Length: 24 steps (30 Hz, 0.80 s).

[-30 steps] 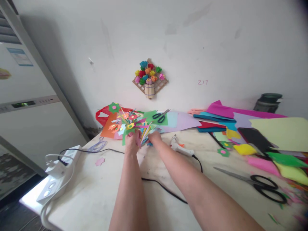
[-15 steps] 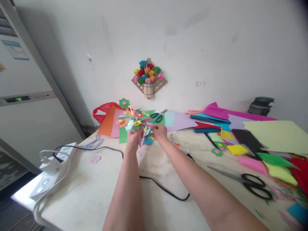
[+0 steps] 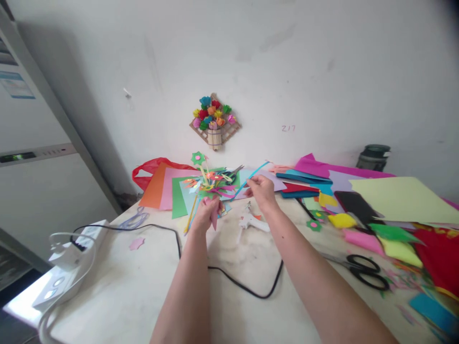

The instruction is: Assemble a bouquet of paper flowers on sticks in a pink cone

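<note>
While the person's left hand (image 3: 202, 214) grips a multicoloured bunch of flat cut-out flowers (image 3: 215, 177) above the pale bench (image 3: 122, 286), the bunch's long axis runs near upright, blooms up, pointed pink base (image 3: 214, 220) down. The right hand (image 3: 263, 192) pinches a thin bright-blue strip (image 3: 258, 168) slanting up rightward. The topmost green bloom (image 3: 194, 160) has a round pink centre.

A person's left hand (image 3: 204, 214) and right hand (image 3: 262, 192) are bare, as are the left forearm (image 3: 188, 286) and right forearm (image 3: 311, 277), down to the view's lower edge. Both forearms taper to slim wrists; a small mole-like spot (image 3: 282, 237) marks the right one. Fingernails are too small to make out.
</note>
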Available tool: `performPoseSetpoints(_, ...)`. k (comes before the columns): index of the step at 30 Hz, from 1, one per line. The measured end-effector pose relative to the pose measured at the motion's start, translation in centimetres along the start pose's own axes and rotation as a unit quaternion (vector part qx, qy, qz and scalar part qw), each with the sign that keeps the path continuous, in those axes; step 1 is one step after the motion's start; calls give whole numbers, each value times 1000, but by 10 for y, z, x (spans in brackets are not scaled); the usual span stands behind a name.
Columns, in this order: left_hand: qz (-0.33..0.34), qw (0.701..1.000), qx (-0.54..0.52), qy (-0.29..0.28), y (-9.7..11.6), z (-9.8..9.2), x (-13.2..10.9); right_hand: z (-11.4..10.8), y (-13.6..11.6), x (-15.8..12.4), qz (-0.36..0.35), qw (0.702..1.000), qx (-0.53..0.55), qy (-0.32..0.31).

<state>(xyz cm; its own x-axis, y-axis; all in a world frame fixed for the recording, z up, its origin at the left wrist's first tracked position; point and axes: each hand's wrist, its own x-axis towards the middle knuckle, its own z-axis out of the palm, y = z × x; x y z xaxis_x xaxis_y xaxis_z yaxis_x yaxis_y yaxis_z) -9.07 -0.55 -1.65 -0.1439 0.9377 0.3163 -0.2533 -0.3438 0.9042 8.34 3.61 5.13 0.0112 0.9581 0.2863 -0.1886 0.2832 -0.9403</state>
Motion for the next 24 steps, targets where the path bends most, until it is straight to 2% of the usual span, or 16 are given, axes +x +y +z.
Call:
performPoseSetpoints(5,-10,998,32,-47,-1,6,-2,-29,-21,4,-68,996,15,48)
performPoseSetpoints(9,-19,997,43,-64,-4,10,-1,-41,-33,7,-91,989,74,84)
performPoseSetpoints(16,10,995,89,-44,-4,30,-2,-38,-53,-1,-102,984,137,57)
performPoseSetpoints(20,-1,992,127,-16,0,40,-4,-34,-59,-7,-115,987,107,30)
performPoseSetpoints(24,0,989,147,2,-2,40,-4,-31,-59,-12,-128,991,47,11)
